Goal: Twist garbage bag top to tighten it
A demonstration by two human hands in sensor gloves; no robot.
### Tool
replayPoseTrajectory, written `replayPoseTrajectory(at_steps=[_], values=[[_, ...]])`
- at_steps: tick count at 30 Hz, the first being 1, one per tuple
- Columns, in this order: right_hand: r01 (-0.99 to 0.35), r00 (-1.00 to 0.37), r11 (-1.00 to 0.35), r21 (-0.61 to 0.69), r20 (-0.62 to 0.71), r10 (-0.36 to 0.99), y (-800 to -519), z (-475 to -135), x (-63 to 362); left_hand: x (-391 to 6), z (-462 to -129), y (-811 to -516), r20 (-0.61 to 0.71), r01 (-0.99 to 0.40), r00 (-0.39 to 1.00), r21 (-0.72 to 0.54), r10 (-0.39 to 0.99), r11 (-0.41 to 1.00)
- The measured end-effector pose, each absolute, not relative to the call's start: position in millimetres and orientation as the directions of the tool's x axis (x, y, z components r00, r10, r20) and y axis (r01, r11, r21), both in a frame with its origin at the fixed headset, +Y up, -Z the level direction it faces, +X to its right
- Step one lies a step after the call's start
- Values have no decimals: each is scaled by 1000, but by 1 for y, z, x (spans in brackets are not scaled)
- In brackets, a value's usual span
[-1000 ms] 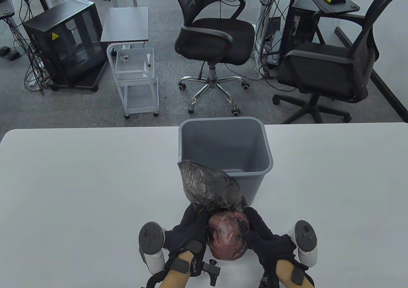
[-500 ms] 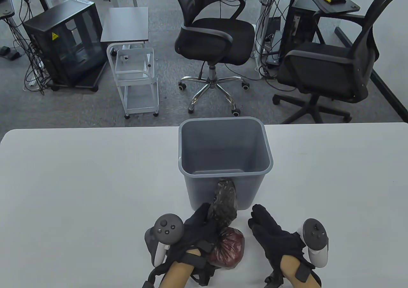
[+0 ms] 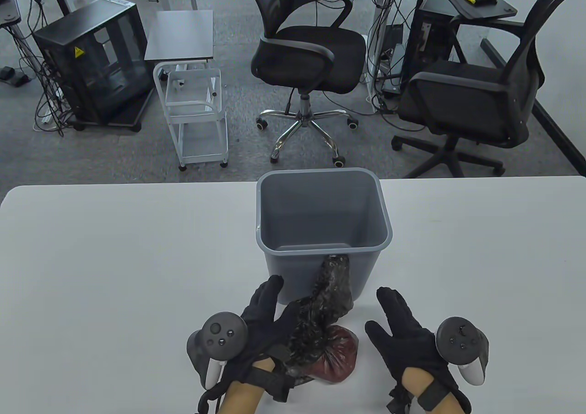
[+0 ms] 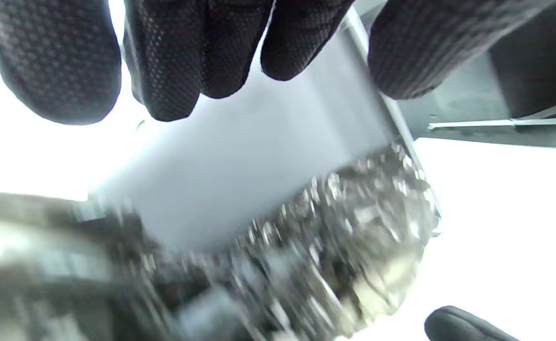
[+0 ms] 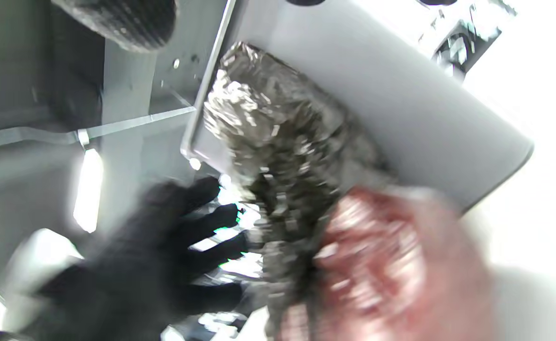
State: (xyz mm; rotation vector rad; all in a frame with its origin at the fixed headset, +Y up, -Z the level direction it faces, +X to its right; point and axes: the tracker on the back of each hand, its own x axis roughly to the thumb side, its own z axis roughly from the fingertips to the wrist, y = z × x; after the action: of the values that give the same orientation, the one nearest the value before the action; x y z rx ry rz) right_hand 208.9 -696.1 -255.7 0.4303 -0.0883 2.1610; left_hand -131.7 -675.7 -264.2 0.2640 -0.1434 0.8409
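A garbage bag with reddish contents (image 3: 339, 352) lies on the white table (image 3: 114, 272) near its front edge. Its black plastic top (image 3: 329, 290) is twisted into a rope and leans up against the front wall of the grey bin (image 3: 293, 276). My left hand (image 3: 270, 313) is just left of the twisted top, fingers spread; in the left wrist view the fingers (image 4: 173, 52) hang open above the plastic (image 4: 334, 246). My right hand (image 3: 398, 327) is open, right of the bag and apart from it. The right wrist view shows the twisted top (image 5: 282, 156) and the red bulge (image 5: 382, 255).
The bin stands upright at the table's middle, right behind the bag, and looks empty. Beyond the table's far edge are two black office chairs (image 3: 311, 52), a small white cart (image 3: 197, 111) and a black computer case (image 3: 96, 61) on the floor.
A second ago both hands cupped the bag with its top loose and wide. The top is now twisted narrow. The right hand let go and moved right; the left hand has spread its fingers.
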Motion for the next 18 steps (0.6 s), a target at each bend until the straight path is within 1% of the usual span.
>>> replayPoseTrajectory(at_steps=[3, 5, 7, 10, 11, 12, 13, 14, 16, 18], values=[[-702, -664, -712, 14, 347, 662, -687, -253, 213, -137, -257, -657, 275, -642, 767, 307, 580, 703], [-626, -737, -780, -8, 335, 587, -683, -253, 215, -143, -253, -648, 267, -558, 830, 384, 490, 736], [-573, -780, -819, -15, 316, 540, -681, -252, 216, -150, -253, -645, 244, -519, 855, 413, 458, 749], [-413, -883, -911, -13, 251, 397, -678, -252, 218, -162, -258, -650, 205, -525, 850, 392, 485, 755], [-328, -922, -944, -12, 221, 318, -676, -252, 219, -166, -260, -652, 172, -497, 867, 378, 469, 781], [-302, -932, -953, -13, 214, 292, -675, -253, 219, -167, -261, -654, 141, -466, 883, 362, 447, 807], [-231, -956, -973, -15, 187, 225, -674, -253, 220, -169, -264, -656, 84, -398, 916, 322, 393, 859], [-212, -962, -977, -11, 178, 207, -674, -253, 220, -170, -266, -658, 54, -357, 932, 291, 358, 887], [-187, -971, -982, 3, 154, 185, -674, -254, 220, -170, -271, -664, -2, -288, 956, 174, 293, 942], [-187, -972, -982, 3, 143, 186, -674, -255, 220, -169, -274, -669, -10, -282, 958, 125, 285, 951]])
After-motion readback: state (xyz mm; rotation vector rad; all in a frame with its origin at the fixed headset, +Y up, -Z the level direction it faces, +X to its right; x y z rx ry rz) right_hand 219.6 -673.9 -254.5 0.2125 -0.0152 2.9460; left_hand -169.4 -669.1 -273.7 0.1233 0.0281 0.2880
